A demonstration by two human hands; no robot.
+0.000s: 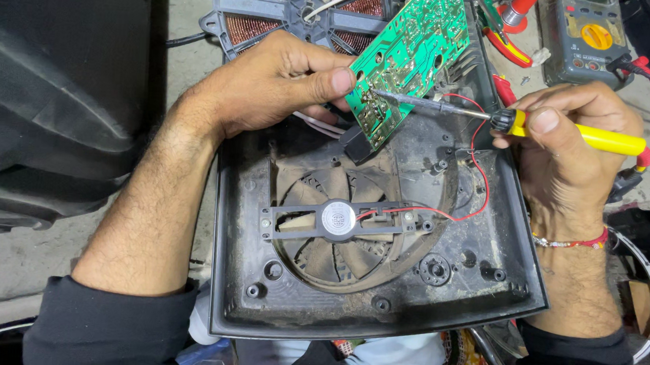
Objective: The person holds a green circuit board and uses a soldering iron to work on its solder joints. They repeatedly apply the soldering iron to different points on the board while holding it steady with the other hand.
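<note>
- Pinching green circuit board with left hand, board tilted up over dusty black cooker housing.
- Gripping yellow-handled soldering iron in right hand, long axis near level, tip pointing left onto board's lower edge.
- Sitting inside housing: cooling fan bearing round white label, red wire.
- Lying behind: copper induction coil, yellow-dialled multimeter.

The fan sits in the casing, with the board tilted above its far edge. Behind the casing lies the coil, left of the board. The meter lies far right, pliers between it and the board.
</note>
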